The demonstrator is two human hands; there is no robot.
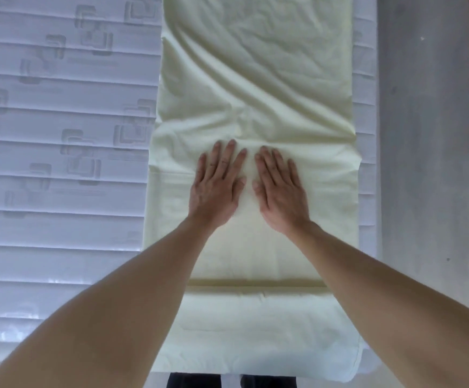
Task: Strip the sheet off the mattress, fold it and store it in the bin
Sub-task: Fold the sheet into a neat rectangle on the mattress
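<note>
Fingers on both hands were straight and slightly fanned, flat on the cloth, holding nothing. Left hand and right hand lay side by side, thumbs nearly touching, palms down on the sheet mid-width, nearer the mattress's near edge than its far end. Looks like pressing and smoothing, to flatten the folded layers before the next fold; that's my read, not something visible.

Sheet was already off the mattress and folded into a long narrow strip lying lengthwise along the mattress's right edge, running from the near edge away toward the far end. Near end was doubled over, with a straight fold line across the strip just behind the wrists. Flat placement makes sense: the mattress top serves as the folding surface.

Material: pale yellow-green woven fabric, thin, soft, matte. Creases were dense beyond the fingertips, smoother under the palms. Mattress was white, quilted in horizontal bands with stitched square motifs. Grey floor ran beside the right edge.

Bin wasn't in view. Folding was partway, storage not yet done.
</note>
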